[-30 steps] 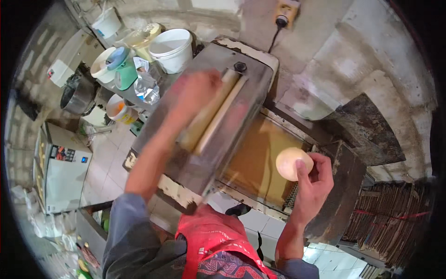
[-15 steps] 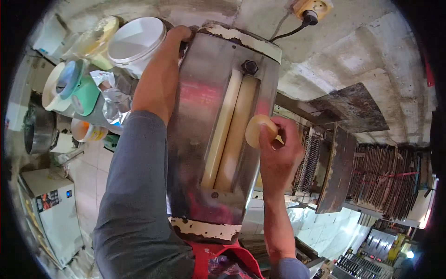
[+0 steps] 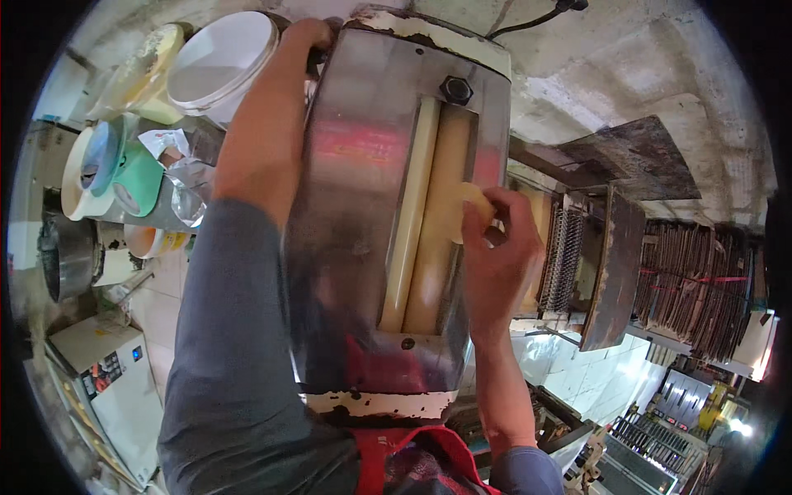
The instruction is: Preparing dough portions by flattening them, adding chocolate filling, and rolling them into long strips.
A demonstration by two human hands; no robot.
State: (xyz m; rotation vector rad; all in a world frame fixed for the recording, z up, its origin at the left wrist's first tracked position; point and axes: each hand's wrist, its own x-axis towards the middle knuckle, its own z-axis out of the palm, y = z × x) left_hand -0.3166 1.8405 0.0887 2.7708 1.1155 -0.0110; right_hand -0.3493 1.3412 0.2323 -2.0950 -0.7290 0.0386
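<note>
A metal dough roller machine (image 3: 351,214) stands in front of me, its cream-painted ends chipped. Two long pale rollers (image 3: 429,247) lie side by side in the slot of its top. My right hand (image 3: 507,247) pinches a small, flat round of dough (image 3: 467,203) between thumb and fingers, over the right-hand roller. Whether the dough touches the roller I cannot tell. My left hand (image 3: 307,37) is curled at the machine's far left corner, by a dark part; what its fingers grip is hidden.
A white bucket (image 3: 221,62), a green-and-blue container (image 3: 136,177) and crumpled foil (image 3: 188,190) stand to the left. Right of the machine are a metal coil (image 3: 563,252), an upright dark board (image 3: 612,272) and a bundled stack of thin sheets (image 3: 691,272). A black cable (image 3: 528,23) runs behind.
The dough has come left over the roller, with my right hand still pinching it. My view has shifted, and the wall socket has left it. My left hand stays at the machine's corner.
</note>
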